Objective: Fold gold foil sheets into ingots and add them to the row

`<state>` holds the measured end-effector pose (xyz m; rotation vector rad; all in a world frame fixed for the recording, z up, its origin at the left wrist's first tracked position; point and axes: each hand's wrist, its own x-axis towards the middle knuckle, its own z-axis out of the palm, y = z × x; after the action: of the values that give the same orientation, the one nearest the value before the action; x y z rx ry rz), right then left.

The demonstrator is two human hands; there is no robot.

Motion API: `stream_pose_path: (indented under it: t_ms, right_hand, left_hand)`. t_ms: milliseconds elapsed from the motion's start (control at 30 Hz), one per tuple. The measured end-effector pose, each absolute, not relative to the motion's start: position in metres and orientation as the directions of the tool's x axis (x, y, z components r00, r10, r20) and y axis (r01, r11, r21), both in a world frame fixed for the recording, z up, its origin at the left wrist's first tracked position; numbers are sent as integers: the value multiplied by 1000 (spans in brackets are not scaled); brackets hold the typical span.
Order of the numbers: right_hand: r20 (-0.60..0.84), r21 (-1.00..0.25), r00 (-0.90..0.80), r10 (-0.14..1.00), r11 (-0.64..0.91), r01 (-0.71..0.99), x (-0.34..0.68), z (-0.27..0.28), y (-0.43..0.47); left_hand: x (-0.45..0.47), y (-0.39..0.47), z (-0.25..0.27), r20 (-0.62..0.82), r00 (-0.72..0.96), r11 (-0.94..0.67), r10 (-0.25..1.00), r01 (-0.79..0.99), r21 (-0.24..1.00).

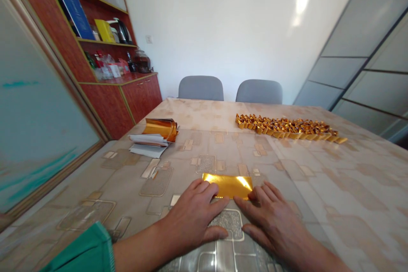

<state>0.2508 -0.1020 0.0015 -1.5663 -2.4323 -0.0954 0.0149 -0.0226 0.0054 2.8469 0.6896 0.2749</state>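
A shiny gold foil paper, a flat oblong, lies on the patterned tablecloth in front of me. My left hand grips its left end, with curled fingers on the foil and the thumb held apart below. At the right end, the fingers of my right hand are bent over the edge of the sheet. Both index fingertips meet its near edge, close to each other. Whatever lies beneath the fingers is hidden.
Further back at left sits a stack of gold foil sheets beside folded white papers. Rows of folded gold pieces lie at back right. Two grey chairs stand behind the table, with a red shelf cabinet at left.
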Motion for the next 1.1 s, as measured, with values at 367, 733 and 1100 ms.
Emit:
stream_pose_path:
  t_ms: [367,733,1100]
  right_hand:
    - [282,-111,-439,853,484,868,266,-11,-89]
    - [219,61,-509,832,509,858,253,11,-58]
    - [162,-236,-293,942,325,916,252,10,-41]
  left_hand:
    - [-23,-26,3,228,777,-806,587,533,257]
    - [-5,-38,15,16,742,-293,671,244,924]
    - [40,-21,9,-396,725,745,563,-237,624]
